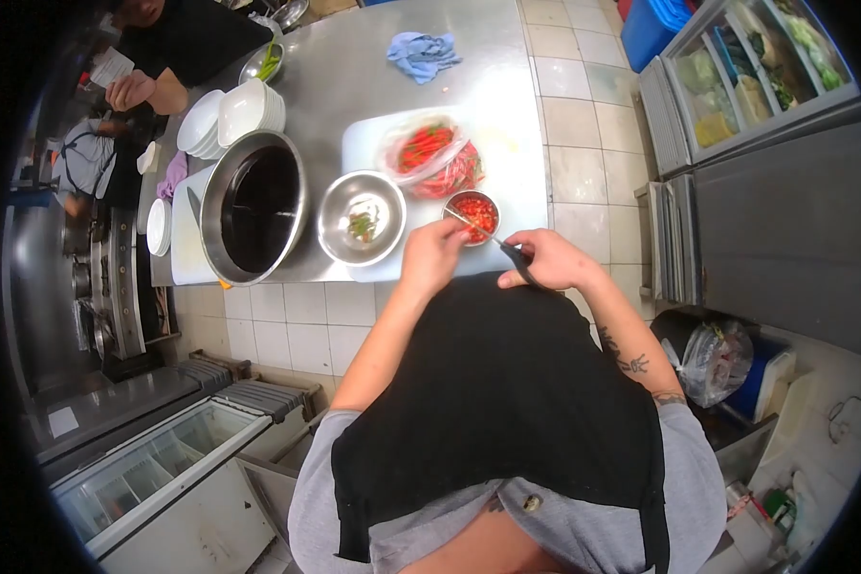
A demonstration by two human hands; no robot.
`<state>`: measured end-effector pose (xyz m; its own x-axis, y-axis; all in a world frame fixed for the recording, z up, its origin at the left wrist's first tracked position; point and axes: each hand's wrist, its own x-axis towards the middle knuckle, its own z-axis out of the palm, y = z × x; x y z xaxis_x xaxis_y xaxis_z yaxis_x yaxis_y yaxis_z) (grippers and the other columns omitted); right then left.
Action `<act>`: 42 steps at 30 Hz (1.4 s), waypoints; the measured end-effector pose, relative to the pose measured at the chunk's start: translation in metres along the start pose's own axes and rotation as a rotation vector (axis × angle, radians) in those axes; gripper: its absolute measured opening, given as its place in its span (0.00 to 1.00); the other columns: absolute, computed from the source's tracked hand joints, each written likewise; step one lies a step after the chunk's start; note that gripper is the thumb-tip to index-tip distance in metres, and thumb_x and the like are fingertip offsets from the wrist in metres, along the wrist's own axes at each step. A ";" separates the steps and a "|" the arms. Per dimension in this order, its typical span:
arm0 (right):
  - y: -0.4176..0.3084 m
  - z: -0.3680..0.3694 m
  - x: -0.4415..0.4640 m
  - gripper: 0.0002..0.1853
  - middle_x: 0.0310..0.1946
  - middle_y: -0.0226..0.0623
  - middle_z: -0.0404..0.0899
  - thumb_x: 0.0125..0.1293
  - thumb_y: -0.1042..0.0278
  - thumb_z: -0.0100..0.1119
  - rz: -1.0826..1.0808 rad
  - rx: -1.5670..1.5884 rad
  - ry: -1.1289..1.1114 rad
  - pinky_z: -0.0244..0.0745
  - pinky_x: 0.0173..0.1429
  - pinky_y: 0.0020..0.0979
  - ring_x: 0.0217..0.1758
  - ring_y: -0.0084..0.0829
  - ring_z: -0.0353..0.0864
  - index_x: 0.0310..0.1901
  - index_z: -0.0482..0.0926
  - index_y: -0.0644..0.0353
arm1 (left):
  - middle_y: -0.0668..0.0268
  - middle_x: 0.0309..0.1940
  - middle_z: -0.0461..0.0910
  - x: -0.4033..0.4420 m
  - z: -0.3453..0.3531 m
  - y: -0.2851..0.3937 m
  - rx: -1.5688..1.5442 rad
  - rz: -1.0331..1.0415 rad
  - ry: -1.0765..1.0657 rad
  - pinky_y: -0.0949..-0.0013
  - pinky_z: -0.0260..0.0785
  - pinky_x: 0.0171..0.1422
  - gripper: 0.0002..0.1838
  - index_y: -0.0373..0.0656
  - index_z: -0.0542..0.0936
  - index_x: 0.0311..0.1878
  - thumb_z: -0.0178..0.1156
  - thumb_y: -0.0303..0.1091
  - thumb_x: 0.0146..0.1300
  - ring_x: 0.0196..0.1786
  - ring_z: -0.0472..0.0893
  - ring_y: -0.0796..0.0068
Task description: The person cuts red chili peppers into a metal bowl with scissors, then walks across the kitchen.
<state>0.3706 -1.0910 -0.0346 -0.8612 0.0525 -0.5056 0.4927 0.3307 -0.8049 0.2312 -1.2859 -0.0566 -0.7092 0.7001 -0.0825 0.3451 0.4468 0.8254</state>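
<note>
My right hand [553, 258] is closed around the black handles of a pair of scissors [518, 256]. Their blades reach left over a small metal bowl [496, 212] of cut red chili pieces [478, 212]. At that bowl's near left rim, my left hand [432, 253] has its fingers pinched together by the blades; whatever is between them is too small to make out. Behind the bowl, a clear plastic bag [388, 153] holds whole red chilies [426, 146]. To the left stands a wider metal bowl [335, 222] with green stems and bits [362, 227] inside.
White cutting board [368, 134] lies under the bag and bowls on the steel table [344, 57]. Farther left are a large pot of dark liquid [258, 215], stacked white bowls [249, 110] and a knife [194, 206]. A blue cloth [423, 55] lies behind. Another person's hand [131, 91] shows upper left.
</note>
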 end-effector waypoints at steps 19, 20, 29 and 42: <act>0.033 0.005 0.005 0.42 0.26 0.36 0.82 0.46 0.41 0.84 -0.026 0.071 0.025 0.76 0.37 0.33 0.30 0.28 0.81 0.55 0.84 0.69 | 0.55 0.32 0.87 0.000 0.002 0.002 0.051 -0.055 0.003 0.64 0.75 0.43 0.08 0.38 0.87 0.46 0.66 0.30 0.67 0.34 0.85 0.65; 0.033 0.005 0.005 0.43 0.26 0.36 0.82 0.46 0.40 0.84 -0.033 0.062 0.019 0.76 0.37 0.33 0.30 0.28 0.81 0.55 0.84 0.69 | 0.55 0.32 0.87 -0.001 0.002 0.001 0.044 -0.058 0.000 0.64 0.75 0.43 0.08 0.38 0.87 0.46 0.66 0.30 0.67 0.33 0.85 0.65; 0.016 0.006 -0.003 0.41 0.26 0.35 0.81 0.46 0.42 0.85 -0.030 0.031 0.059 0.74 0.36 0.32 0.29 0.28 0.79 0.55 0.84 0.66 | 0.57 0.32 0.88 -0.002 0.002 0.001 -0.011 -0.021 0.002 0.65 0.75 0.44 0.09 0.38 0.87 0.47 0.65 0.30 0.67 0.34 0.85 0.69; 0.026 0.006 0.002 0.38 0.27 0.34 0.83 0.51 0.52 0.85 -0.053 0.036 0.026 0.73 0.34 0.28 0.29 0.20 0.77 0.56 0.81 0.72 | 0.59 0.26 0.86 -0.002 0.004 -0.003 0.052 -0.035 0.035 0.66 0.74 0.38 0.08 0.35 0.87 0.42 0.66 0.30 0.67 0.29 0.83 0.72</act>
<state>0.3822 -1.0881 -0.0586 -0.8890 0.0604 -0.4540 0.4500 0.2993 -0.8414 0.2342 -1.2860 -0.0608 -0.7423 0.6639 -0.0906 0.3506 0.5000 0.7919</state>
